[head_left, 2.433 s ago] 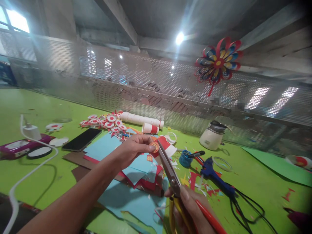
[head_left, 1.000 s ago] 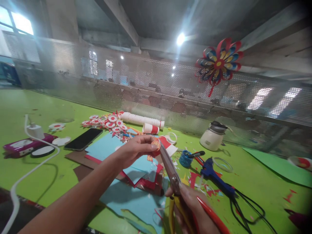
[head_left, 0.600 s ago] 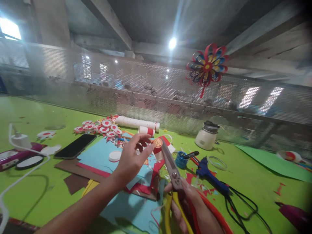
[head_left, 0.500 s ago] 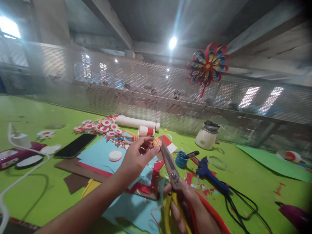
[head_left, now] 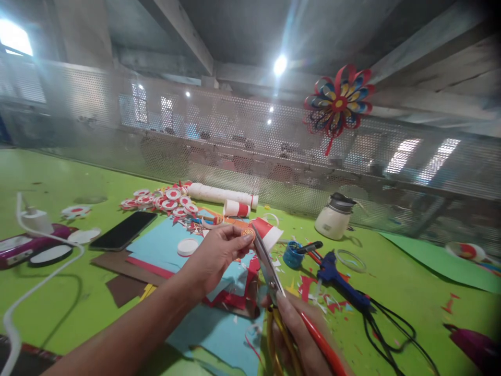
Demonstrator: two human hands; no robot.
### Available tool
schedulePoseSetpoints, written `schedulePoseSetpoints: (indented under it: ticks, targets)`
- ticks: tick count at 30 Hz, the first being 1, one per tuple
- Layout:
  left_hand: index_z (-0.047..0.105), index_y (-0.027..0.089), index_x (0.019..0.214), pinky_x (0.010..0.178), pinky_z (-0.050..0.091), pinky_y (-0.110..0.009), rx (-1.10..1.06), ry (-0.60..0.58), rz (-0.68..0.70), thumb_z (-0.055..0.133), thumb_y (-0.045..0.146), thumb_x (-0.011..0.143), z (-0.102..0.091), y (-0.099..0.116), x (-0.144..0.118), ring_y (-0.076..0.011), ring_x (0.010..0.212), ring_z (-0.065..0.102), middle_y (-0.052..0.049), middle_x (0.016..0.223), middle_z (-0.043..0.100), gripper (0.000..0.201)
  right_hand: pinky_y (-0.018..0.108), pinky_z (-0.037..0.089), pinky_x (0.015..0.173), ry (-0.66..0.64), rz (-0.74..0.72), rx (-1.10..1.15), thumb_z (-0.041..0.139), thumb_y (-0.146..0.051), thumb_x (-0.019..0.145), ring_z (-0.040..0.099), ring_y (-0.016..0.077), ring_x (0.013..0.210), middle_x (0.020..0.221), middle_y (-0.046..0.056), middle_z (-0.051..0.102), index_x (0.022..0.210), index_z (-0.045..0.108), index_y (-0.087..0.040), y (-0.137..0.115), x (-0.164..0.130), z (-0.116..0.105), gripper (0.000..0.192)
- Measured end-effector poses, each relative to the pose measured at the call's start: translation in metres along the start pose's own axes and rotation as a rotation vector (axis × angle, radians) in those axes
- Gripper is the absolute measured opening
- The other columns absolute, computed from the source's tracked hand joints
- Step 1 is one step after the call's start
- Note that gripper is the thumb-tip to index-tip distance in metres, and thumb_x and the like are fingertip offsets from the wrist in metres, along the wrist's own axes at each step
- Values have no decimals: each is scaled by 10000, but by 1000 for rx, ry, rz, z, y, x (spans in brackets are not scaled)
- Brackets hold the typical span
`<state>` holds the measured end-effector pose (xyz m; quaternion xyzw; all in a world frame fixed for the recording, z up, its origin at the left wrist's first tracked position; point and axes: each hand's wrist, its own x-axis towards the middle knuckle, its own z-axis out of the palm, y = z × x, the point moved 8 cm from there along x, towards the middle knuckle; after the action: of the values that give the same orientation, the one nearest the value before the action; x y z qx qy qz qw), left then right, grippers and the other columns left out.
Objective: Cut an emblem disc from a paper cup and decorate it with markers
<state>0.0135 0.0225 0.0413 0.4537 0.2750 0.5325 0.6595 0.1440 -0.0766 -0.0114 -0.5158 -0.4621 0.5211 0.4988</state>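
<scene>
At frame centre, the left hand [head_left: 213, 256] is pinching a small disc [head_left: 248, 234] by its edge, presenting it to the scissors [head_left: 266, 266]; the right hand [head_left: 301, 339], lower centre, is curling fingers through their handles, steadying the blades.

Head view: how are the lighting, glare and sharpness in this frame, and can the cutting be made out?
Head view: a ceiling lamp flares in streaks; the window at top left is blown out. Edges bow from wide-angle distortion. The left hand pinching the small round cutout is fairly sharp; the right hand on the scissors is soft, cropped at the bottom edge.
</scene>
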Motion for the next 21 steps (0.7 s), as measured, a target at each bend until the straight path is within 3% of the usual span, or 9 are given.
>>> schedulePoseSetpoints:
  ticks: [6, 10, 15, 21]
  targets:
    - [600, 140, 630, 632, 378, -274, 25, -66, -19, 828, 242, 630, 4, 2, -2, -104, 606, 519, -3, 630, 602, 250, 145, 324, 394, 64, 13, -10, 581, -729, 738, 400, 61, 399, 452, -64, 428, 813, 620, -172, -1, -2, -2, 563]
    - [600, 136, 642, 663, 395, -282, 28, -63, -30, 816, 218, 634, 4, 2, -2, -111, 627, 548, -7, 656, 617, 231, 155, 319, 383, 86, 44, 13, 568, -734, 744, 351, 58, 383, 436, -75, 386, 809, 633, -171, 0, -5, -4, 571]
    - [596, 128, 660, 642, 404, -265, 61, -62, -14, 802, 235, 631, 0, 5, 0, -111, 627, 560, -4, 646, 616, 234, 157, 260, 365, 66, 29, -39, 559, -759, 728, 339, 57, 388, 442, -62, 409, 817, 659, -157, -1, -1, -9, 617]
    - [532, 144, 654, 551, 385, -252, 150, -87, 19, 795, 282, 651, -6, 10, 5, -142, 643, 598, -44, 693, 659, 297, 179, 293, 346, 13, 5, -34, 593, -751, 709, 377, 71, 356, 431, -50, 445, 804, 664, -177, 7, 8, -13, 587]
